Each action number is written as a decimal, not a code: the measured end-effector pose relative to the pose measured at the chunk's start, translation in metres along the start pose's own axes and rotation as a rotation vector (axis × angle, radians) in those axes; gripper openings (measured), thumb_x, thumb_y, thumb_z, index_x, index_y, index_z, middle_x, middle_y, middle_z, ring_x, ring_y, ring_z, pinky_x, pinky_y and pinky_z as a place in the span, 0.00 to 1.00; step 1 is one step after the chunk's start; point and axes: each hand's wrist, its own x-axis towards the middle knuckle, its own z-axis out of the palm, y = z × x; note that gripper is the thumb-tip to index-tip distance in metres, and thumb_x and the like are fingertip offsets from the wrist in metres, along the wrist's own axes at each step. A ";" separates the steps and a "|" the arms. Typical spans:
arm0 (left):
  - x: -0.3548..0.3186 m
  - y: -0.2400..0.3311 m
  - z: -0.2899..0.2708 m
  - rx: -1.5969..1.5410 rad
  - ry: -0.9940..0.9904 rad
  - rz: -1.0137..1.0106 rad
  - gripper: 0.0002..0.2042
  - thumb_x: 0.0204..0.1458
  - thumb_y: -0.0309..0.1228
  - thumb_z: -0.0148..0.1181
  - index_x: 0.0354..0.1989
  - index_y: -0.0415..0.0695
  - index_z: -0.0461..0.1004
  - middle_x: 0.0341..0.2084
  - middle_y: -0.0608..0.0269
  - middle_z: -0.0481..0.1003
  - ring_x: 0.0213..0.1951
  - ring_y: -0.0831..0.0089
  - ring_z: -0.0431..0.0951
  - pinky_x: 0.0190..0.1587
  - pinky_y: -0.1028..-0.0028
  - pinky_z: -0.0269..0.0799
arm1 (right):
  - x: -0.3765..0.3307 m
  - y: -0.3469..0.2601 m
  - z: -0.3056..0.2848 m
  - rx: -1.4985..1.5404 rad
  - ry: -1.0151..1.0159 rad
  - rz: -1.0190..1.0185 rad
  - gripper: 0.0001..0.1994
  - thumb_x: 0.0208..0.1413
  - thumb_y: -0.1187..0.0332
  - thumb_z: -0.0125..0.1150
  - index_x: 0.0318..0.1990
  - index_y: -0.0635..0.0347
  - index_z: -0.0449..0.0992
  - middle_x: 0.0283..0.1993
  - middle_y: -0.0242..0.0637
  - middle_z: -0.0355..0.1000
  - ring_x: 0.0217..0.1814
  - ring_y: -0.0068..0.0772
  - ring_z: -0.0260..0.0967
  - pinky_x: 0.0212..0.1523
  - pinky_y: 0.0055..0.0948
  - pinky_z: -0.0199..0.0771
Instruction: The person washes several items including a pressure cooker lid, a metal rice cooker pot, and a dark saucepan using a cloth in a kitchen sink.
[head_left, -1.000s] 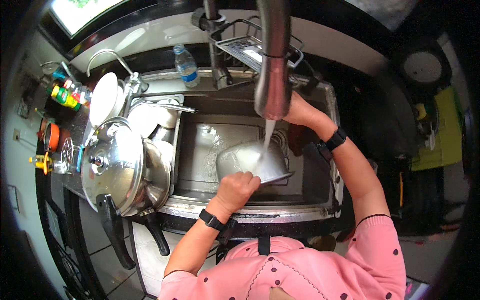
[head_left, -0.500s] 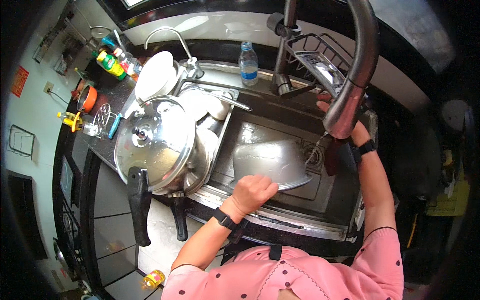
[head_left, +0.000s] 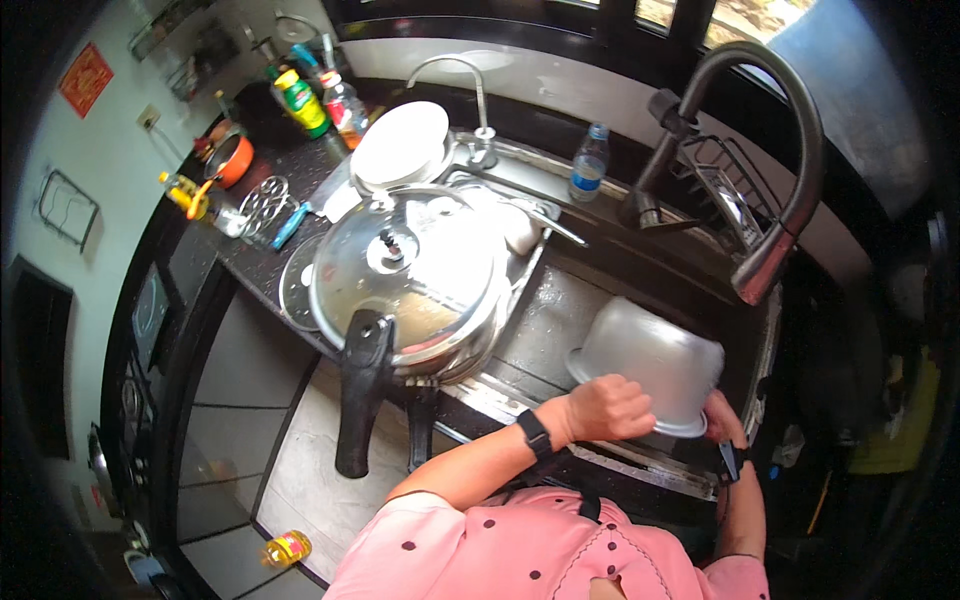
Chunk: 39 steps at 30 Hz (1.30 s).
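A silver metal pot (head_left: 655,352) is tilted over in the sink, its base upward and its flared rim toward me. My left hand (head_left: 612,407) is closed at the near side of that rim, knuckles up. My right hand (head_left: 722,418) holds the rim's right end, its fingers partly hidden by the pot. The sink (head_left: 540,325) is dark, with wet patches on its bottom. Above the pot, to the right, hangs the dark curved faucet (head_left: 765,265); I see no clear stream from it.
Left of the basin stands a large pressure cooker (head_left: 405,270) with black handles jutting toward me. Behind it are white plates (head_left: 400,145) and a thin tap (head_left: 482,120). A plastic water bottle (head_left: 590,165) and a wire rack (head_left: 735,195) line the back edge.
My right hand has come down from the faucet to the pot's rim. The pot has tilted further, its right side toward me. The water stream no longer shows, and the view has shifted.
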 end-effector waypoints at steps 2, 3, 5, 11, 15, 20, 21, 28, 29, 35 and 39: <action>0.000 0.009 0.003 0.003 0.005 0.040 0.08 0.38 0.31 0.53 0.17 0.51 0.59 0.15 0.71 0.57 0.21 0.77 0.64 0.20 0.76 0.59 | -0.002 0.016 -0.002 0.062 0.036 -0.065 0.15 0.55 0.69 0.55 0.47 0.71 0.71 0.44 0.42 0.73 0.42 0.35 0.72 0.40 0.31 0.73; -0.003 0.013 0.005 0.015 -0.005 0.040 0.07 0.38 0.31 0.53 0.17 0.51 0.59 0.16 0.71 0.58 0.22 0.77 0.65 0.21 0.76 0.60 | -0.008 0.018 0.000 0.054 0.024 -0.098 0.15 0.55 0.70 0.54 0.47 0.72 0.71 0.43 0.42 0.73 0.42 0.35 0.71 0.39 0.31 0.73; -0.010 0.016 0.009 0.060 -0.037 0.008 0.07 0.38 0.31 0.52 0.18 0.51 0.60 0.16 0.71 0.59 0.22 0.76 0.65 0.22 0.75 0.60 | -0.024 0.018 0.004 0.037 -0.009 -0.172 0.14 0.54 0.72 0.54 0.46 0.72 0.71 0.43 0.44 0.73 0.42 0.35 0.71 0.39 0.31 0.72; -0.007 0.052 -0.003 0.208 0.030 -0.198 0.06 0.38 0.30 0.53 0.18 0.50 0.61 0.18 0.69 0.61 0.23 0.74 0.66 0.23 0.75 0.61 | -0.018 0.028 0.015 0.186 -0.040 -0.366 0.13 0.54 0.67 0.57 0.44 0.67 0.73 0.40 0.36 0.73 0.37 0.30 0.71 0.37 0.28 0.72; -0.004 0.093 0.003 0.297 0.059 -0.332 0.06 0.38 0.29 0.53 0.18 0.49 0.60 0.18 0.68 0.61 0.24 0.72 0.66 0.24 0.74 0.61 | 0.005 0.037 -0.027 0.065 -0.129 -0.368 0.14 0.55 0.66 0.57 0.45 0.65 0.73 0.40 0.34 0.72 0.36 0.28 0.69 0.36 0.27 0.71; -0.023 0.161 -0.008 0.429 -0.014 -0.416 0.06 0.38 0.30 0.52 0.18 0.48 0.61 0.19 0.67 0.61 0.26 0.72 0.65 0.26 0.74 0.60 | -0.017 0.048 -0.025 -0.110 -0.181 -0.476 0.16 0.56 0.67 0.56 0.48 0.68 0.71 0.44 0.37 0.71 0.40 0.29 0.69 0.38 0.29 0.71; -0.028 0.174 -0.008 0.445 -0.011 -0.437 0.06 0.39 0.30 0.52 0.18 0.48 0.61 0.19 0.67 0.61 0.26 0.72 0.65 0.26 0.74 0.60 | -0.024 0.050 -0.025 -0.159 -0.189 -0.512 0.16 0.56 0.67 0.56 0.49 0.68 0.71 0.44 0.37 0.71 0.40 0.29 0.69 0.39 0.29 0.71; -0.068 0.281 -0.060 0.650 0.024 -0.512 0.05 0.40 0.30 0.53 0.20 0.47 0.62 0.20 0.67 0.63 0.26 0.72 0.66 0.26 0.74 0.61 | -0.079 0.069 0.025 -0.381 -0.361 -0.676 0.16 0.56 0.66 0.54 0.47 0.71 0.71 0.44 0.38 0.71 0.41 0.29 0.69 0.40 0.30 0.71; -0.077 0.298 -0.070 0.683 0.039 -0.544 0.05 0.40 0.30 0.53 0.20 0.47 0.62 0.20 0.67 0.63 0.26 0.72 0.67 0.26 0.74 0.62 | -0.103 0.076 0.047 -0.255 -0.390 -0.636 0.15 0.57 0.65 0.53 0.43 0.70 0.74 0.39 0.37 0.73 0.37 0.29 0.70 0.37 0.29 0.71; -0.137 0.434 -0.135 0.888 0.066 -0.824 0.04 0.40 0.29 0.52 0.21 0.46 0.63 0.20 0.66 0.62 0.26 0.71 0.68 0.25 0.74 0.65 | -0.183 0.154 0.141 -0.162 -0.814 -0.075 0.20 0.53 0.70 0.51 0.51 0.74 0.67 0.47 0.50 0.71 0.45 0.41 0.72 0.43 0.35 0.74; -0.182 0.555 -0.169 1.039 0.190 -1.117 0.03 0.40 0.26 0.52 0.21 0.46 0.64 0.20 0.66 0.64 0.26 0.69 0.69 0.27 0.72 0.69 | -0.235 0.240 0.197 -0.361 -0.890 0.087 0.18 0.51 0.71 0.51 0.48 0.75 0.69 0.47 0.51 0.72 0.47 0.42 0.71 0.51 0.36 0.70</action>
